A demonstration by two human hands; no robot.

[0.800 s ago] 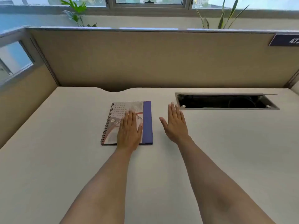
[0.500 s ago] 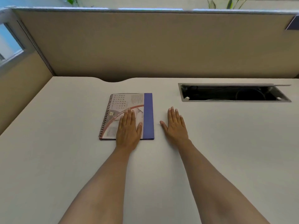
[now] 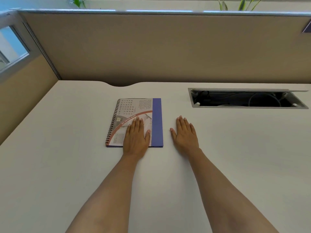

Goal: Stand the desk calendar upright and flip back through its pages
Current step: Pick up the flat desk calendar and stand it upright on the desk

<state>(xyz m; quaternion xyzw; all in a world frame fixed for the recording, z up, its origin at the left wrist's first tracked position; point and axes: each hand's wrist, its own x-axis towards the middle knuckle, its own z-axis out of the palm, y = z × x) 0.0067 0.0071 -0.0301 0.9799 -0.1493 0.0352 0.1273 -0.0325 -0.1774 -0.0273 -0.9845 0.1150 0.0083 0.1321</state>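
Toward the far edge of the bench [image 3: 50, 165], left of centre, the desk calendar [image 3: 134, 121] lies flat with its black spiral binding [image 3: 112, 122] along its left side and a blue strip [image 3: 157, 122] down its right side. The open page shows "SEP" and the line "GET ENOUGH SLEEP", with a date grid at the far end. The left hand [image 3: 136, 137] lies palm down on the near half of the page, its fingers [image 3: 138, 122] straight and held close together, gripping nothing; its thumb reaches to the edge of the blue strip. The heel of this hand overlaps the calendar's near edge. The right hand [image 3: 185, 134] lies flat on the bare bench just beside the calendar's right edge, apart from it, fingers extended and slightly spread, holding nothing. Both bare forearms run back toward the near edge of the bench. Near the far right corner, a rectangular cable tray [image 3: 247, 98] is recessed into the bench with its lid raised; cables show inside. A tan partition [image 3: 168, 47] stands along the far edge, with a curved notch cut in the bench edge below it.
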